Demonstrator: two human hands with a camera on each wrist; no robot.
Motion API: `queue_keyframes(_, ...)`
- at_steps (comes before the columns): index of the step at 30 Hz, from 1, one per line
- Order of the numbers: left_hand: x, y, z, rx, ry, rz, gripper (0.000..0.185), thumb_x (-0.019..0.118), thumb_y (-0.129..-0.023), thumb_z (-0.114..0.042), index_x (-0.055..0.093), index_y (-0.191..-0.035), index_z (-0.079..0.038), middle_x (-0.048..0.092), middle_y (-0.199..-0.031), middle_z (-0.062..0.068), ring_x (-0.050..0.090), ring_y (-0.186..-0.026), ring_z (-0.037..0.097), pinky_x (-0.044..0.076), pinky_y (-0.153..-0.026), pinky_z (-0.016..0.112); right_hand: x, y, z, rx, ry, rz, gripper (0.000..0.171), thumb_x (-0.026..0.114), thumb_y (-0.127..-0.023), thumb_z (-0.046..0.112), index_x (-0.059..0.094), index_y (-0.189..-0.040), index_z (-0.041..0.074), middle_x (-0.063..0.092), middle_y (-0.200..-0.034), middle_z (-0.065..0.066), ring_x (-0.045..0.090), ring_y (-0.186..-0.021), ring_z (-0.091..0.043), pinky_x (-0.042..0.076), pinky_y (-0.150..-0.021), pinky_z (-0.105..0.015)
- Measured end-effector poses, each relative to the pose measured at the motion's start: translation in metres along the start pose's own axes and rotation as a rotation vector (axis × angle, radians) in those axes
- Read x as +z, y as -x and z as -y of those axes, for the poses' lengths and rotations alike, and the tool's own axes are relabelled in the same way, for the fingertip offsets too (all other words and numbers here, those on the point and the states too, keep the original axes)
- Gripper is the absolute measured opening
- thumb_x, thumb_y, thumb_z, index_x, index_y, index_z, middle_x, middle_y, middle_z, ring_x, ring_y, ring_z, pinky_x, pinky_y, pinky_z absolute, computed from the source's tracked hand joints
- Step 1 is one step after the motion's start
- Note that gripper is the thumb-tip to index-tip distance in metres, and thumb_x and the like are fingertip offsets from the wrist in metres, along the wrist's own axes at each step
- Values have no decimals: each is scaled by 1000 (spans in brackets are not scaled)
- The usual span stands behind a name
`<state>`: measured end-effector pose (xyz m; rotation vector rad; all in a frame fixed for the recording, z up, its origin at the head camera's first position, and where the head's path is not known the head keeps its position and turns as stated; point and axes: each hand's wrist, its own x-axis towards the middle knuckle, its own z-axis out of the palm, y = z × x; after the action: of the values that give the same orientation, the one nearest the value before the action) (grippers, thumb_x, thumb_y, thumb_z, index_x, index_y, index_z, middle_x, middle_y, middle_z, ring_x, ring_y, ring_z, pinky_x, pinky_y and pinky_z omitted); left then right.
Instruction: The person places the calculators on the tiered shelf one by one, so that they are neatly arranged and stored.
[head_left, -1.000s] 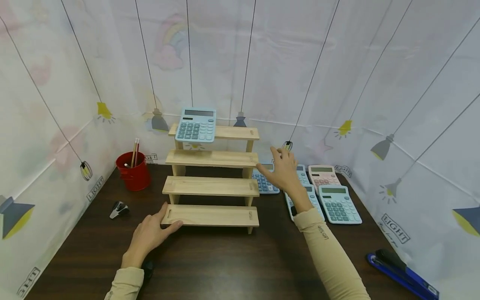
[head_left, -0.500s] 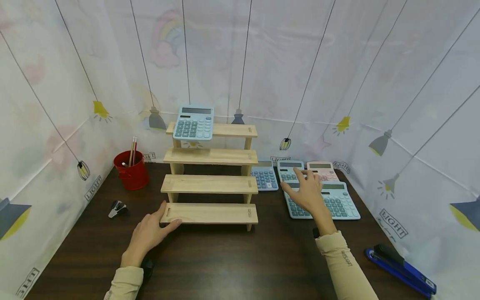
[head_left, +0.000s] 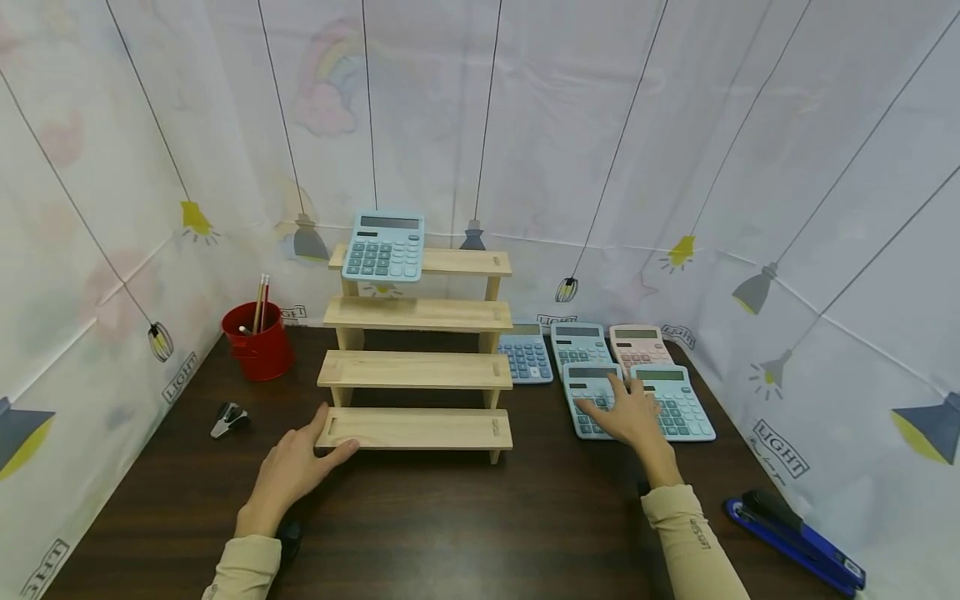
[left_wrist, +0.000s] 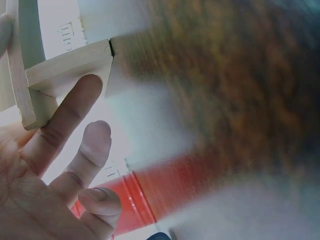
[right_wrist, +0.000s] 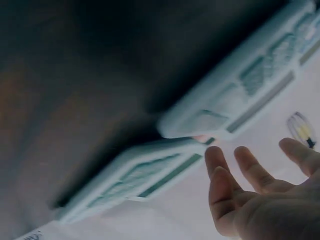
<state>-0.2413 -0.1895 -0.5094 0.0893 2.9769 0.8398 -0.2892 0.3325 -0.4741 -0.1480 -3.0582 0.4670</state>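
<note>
So my right hand [head_left: 628, 414] is over the two front calculators, fingers loose and spread, not gripping anything yet. It sits mostly above the front-left calculator [head_left: 592, 398], which lies flat on the table [head_left: 465, 533] just beside the teal one [head_left: 675, 402]. Three more are lined up right behind them, touching or nearly so.

What worries me: those calculators are packed tight. If I try to get my fingers under the edge of one, I reckon I'll shove its neighbour or drag the back row out of line, because there's hardly a gap to slip into. They also look slick and flat, so a sloppy pinch could let it slide out.

Other worry is the wooden step shelf [head_left: 416, 367]. One blue calculator [head_left: 384, 247] is already leaning up on the top step, overhanging the front a bit. A bump to the shelf could knock it down.

My left hand [head_left: 294, 467] is flat and relaxed on the table, thumb and fingertips [left_wrist: 80, 97] resting against the bottom step's left corner, just steadying it. My right forearm comes in from the lower right with the wrist straight and the palm facing down.
</note>
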Motion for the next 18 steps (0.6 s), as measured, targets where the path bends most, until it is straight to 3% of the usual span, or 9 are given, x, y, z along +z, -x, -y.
queue_keyframes(6, -1, 1, 1, -6, 3, 8, 111, 47, -85, -84, 22, -160, -7, 45, -152, 30, 50, -133, 52, 44, -101, 67, 8, -1, -12, 71, 7, 99, 107, 56, -88, 71, 21, -158, -2, 25, -150, -43, 30, -133, -68, 26, -106, -80)
queue_keyframes(18, 0, 1, -1, -12, 0, 17, 111, 46, -85, -84, 21, -160, -6, 44, -153, 30, 48, -135, 52, 44, -102, 67, 12, -10, -17, 62, 24, 140, 111, 55, -86, 75, 22, -157, -3, 23, -154, -44, 27, -136, -70, 29, -106, -80)
